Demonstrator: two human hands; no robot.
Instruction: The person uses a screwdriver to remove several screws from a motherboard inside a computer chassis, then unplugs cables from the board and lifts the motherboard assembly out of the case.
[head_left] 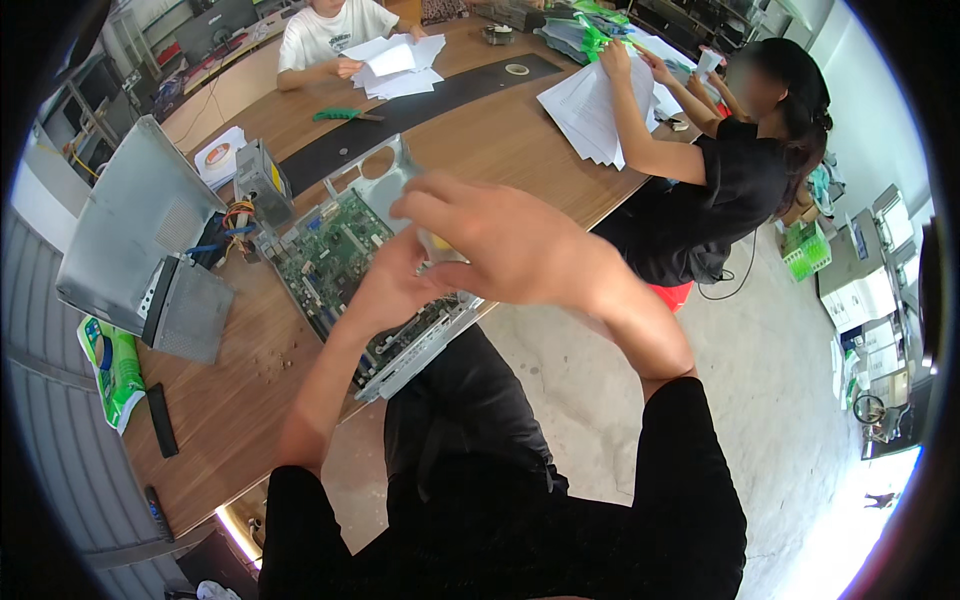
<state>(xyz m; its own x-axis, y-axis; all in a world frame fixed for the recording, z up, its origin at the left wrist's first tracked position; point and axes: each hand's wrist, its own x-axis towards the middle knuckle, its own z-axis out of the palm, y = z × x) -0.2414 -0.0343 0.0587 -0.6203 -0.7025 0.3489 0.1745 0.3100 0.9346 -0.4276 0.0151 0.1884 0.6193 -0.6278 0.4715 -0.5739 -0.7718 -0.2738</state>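
Observation:
Both hands meet above the near right part of an opened computer case (425, 357) with a green motherboard (332, 243) in it. My left hand (398, 278) is closed at a small whitish thing with a yellow spot (438, 243), mostly hidden between the hands. From the right, my right hand (515, 240) arches over it, fingers bent and somewhat blurred, closed round the same spot. What kind of thing it is, I cannot make out. The case's metal frame lies on the wooden table, its near corner at the edge by my legs.
Left of the case stand a metal cover panel (140, 235), a power supply (264, 182) with cables and a grey drive-like box (190, 312). A green-handled tool (340, 114) and a tape roll (517, 70) lie farther back. Two people handle papers (585, 120) across the table.

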